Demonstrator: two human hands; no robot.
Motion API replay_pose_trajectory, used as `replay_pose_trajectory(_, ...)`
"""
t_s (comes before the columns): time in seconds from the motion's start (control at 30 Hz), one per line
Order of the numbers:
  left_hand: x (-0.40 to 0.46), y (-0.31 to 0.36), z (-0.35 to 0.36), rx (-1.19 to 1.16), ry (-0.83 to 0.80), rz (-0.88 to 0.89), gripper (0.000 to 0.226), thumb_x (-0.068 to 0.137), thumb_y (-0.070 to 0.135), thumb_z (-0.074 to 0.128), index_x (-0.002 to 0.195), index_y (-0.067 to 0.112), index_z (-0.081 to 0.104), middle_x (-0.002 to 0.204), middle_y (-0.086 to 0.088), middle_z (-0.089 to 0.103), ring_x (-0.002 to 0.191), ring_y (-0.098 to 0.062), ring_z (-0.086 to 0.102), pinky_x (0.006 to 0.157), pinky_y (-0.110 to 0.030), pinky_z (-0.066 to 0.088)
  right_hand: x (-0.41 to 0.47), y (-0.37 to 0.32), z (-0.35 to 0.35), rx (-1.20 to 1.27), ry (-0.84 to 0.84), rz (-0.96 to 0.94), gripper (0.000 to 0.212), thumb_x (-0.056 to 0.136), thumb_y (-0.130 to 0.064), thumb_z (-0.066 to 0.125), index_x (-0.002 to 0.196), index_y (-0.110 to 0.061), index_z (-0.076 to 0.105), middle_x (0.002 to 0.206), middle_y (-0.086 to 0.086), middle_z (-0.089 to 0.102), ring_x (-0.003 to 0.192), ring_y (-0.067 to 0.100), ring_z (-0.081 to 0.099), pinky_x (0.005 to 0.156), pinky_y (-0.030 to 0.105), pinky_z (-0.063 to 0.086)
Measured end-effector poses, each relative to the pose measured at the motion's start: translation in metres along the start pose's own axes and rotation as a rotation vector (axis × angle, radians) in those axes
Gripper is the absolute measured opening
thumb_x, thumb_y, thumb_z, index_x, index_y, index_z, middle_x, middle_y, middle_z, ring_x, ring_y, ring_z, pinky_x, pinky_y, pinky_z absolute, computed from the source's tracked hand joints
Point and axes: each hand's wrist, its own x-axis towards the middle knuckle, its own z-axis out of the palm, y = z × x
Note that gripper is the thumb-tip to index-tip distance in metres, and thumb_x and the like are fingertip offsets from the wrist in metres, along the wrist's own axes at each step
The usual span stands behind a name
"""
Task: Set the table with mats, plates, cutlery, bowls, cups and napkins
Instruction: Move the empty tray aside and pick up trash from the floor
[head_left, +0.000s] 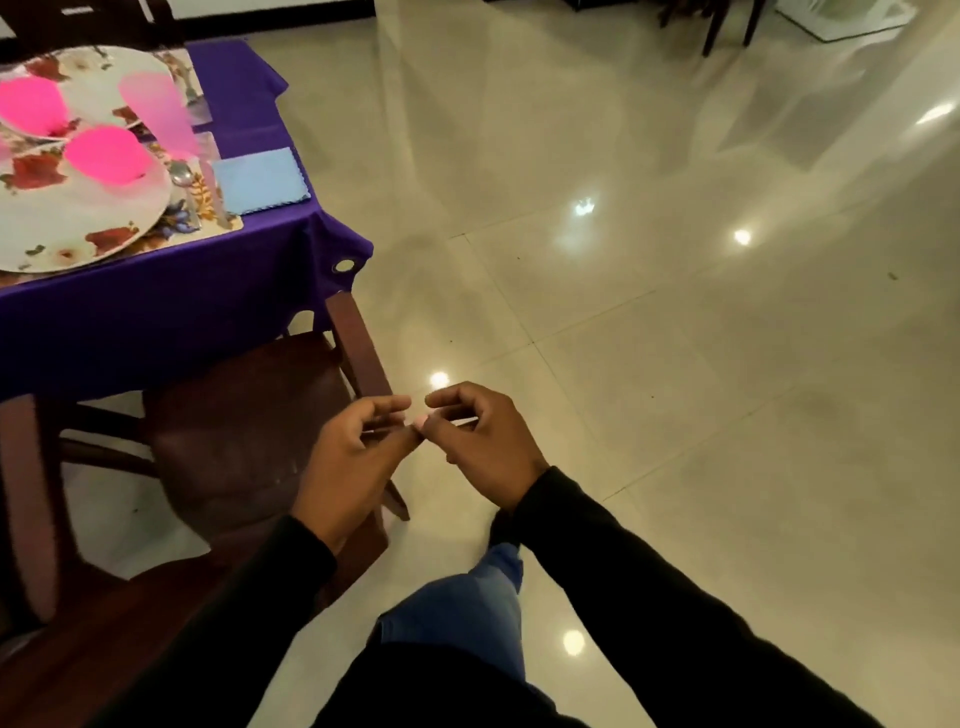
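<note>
- Black sleeves reach in from the near edge, and I see my two hands meeting in mid-air over the pale tiled floor (675, 312), off the table's near right corner.
- Left hand (358, 452) has its fingers curled inward, thumb tip touching the right hand's thumb; I see nothing held in it.
- Right hand (485, 441) is likewise curled, index finger hooked over, with nothing visible in it either.
- Both hands are well apart from the table (156, 312), which sits at far left under a purple cloth.
- On it I make out a floral plate (78, 218) on a patterned mat (208, 218), with a pink bowl (106, 153) on the plate.
- A pink cup (158, 111) stands just beyond, blurred by motion, and a second plate with another pink bowl (28, 104) is cut off by the left edge.
- A spoon (182, 176) lies on the mat right of the plate; a blue napkin (260, 179) lies on the cloth beside the mat.
- A dark wooden chair (234, 441) stands under the table's near edge, partly hidden by my left arm.
</note>
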Motion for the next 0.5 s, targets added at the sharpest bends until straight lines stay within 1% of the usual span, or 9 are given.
replay_pose_trajectory(0.07, 0.021, 0.004, 0.010, 0.038, 0.023, -0.006, 0.046, 0.084, 0.045, 0.073, 0.125, 0.026, 0.063, 0.123, 0.003, 0.065, 0.114, -0.014, 0.063, 0.097, -0.043, 0.054, 0.022, 0.005, -0.025, -0.018, -0.055, 0.018, 0.032, 0.086, -0.041, 0.071, 0.112, -0.023, 0.067, 0.104, -0.005, 0.066, 0.090, 0.016, 0.067, 0.080, 0.035, 0.058)
replay_pose_trajectory(0.13, 0.054, 0.007, 0.024, 0.098, 0.085, -0.011, 0.045, 0.086, 0.040, 0.071, 0.128, 0.028, 0.061, 0.129, 0.005, 0.062, 0.120, -0.012, 0.058, 0.101, -0.040, 0.051, 0.058, 0.003, -0.060, -0.030, -0.095, 0.024, 0.032, 0.086, -0.041, 0.072, 0.113, -0.024, 0.066, 0.105, -0.005, 0.066, 0.088, 0.013, 0.066, 0.079, 0.032, 0.057)
replay_pose_trajectory(0.2, 0.096, 0.014, 0.044, 0.132, 0.140, -0.067, 0.044, 0.088, 0.039, 0.071, 0.129, 0.031, 0.059, 0.135, 0.006, 0.057, 0.123, -0.013, 0.055, 0.103, -0.041, 0.049, 0.100, -0.001, -0.104, -0.070, -0.097, 0.028, 0.031, 0.085, -0.042, 0.073, 0.110, -0.026, 0.067, 0.104, -0.006, 0.066, 0.082, 0.010, 0.064, 0.076, 0.028, 0.054)
replay_pose_trajectory(0.27, 0.131, 0.028, 0.067, 0.127, 0.172, -0.122, 0.048, 0.085, 0.043, 0.072, 0.129, 0.035, 0.058, 0.137, 0.007, 0.054, 0.124, -0.013, 0.054, 0.104, -0.045, 0.049, 0.134, -0.013, -0.149, -0.090, -0.088, 0.045, 0.035, 0.078, -0.048, 0.073, 0.106, -0.028, 0.069, 0.101, -0.006, 0.068, 0.083, 0.009, 0.066, 0.076, 0.029, 0.054)
replay_pose_trajectory(0.33, 0.169, 0.049, 0.091, 0.174, 0.183, -0.087, 0.051, 0.085, 0.045, 0.072, 0.132, 0.036, 0.056, 0.137, 0.010, 0.051, 0.124, -0.013, 0.053, 0.104, -0.043, 0.049, 0.169, -0.032, -0.194, -0.064, -0.089, 0.042, 0.037, 0.072, -0.049, 0.070, 0.102, -0.027, 0.070, 0.098, -0.003, 0.070, 0.087, 0.012, 0.068, 0.079, 0.034, 0.056)
replay_pose_trajectory(0.4, 0.207, 0.075, 0.113, 0.259, 0.179, 0.003, 0.051, 0.088, 0.044, 0.070, 0.136, 0.034, 0.054, 0.138, 0.010, 0.050, 0.123, -0.011, 0.053, 0.102, -0.038, 0.049, 0.201, -0.055, -0.229, -0.023, -0.057, 0.012, 0.032, 0.074, -0.043, 0.073, 0.100, -0.024, 0.072, 0.095, 0.002, 0.071, 0.089, 0.017, 0.070, 0.080, 0.036, 0.055)
replay_pose_trajectory(0.47, 0.250, 0.107, 0.134, 0.264, 0.205, 0.068, 0.050, 0.088, 0.045, 0.068, 0.135, 0.032, 0.056, 0.136, 0.009, 0.052, 0.121, -0.011, 0.054, 0.100, -0.033, 0.048, 0.237, -0.075, -0.260, 0.057, -0.016, -0.016, 0.021, 0.083, -0.030, 0.075, 0.101, -0.020, 0.072, 0.096, 0.008, 0.073, 0.089, 0.024, 0.071, 0.076, 0.037, 0.055)
replay_pose_trajectory(0.5, 0.273, 0.122, 0.144, 0.251, 0.224, 0.091, 0.049, 0.089, 0.044, 0.067, 0.134, 0.031, 0.057, 0.136, 0.009, 0.053, 0.121, -0.011, 0.055, 0.099, -0.032, 0.048, 0.256, -0.083, -0.272, 0.097, 0.005, -0.030, 0.016, 0.087, -0.025, 0.073, 0.102, -0.018, 0.072, 0.097, 0.010, 0.073, 0.089, 0.027, 0.071, 0.074, 0.038, 0.056)
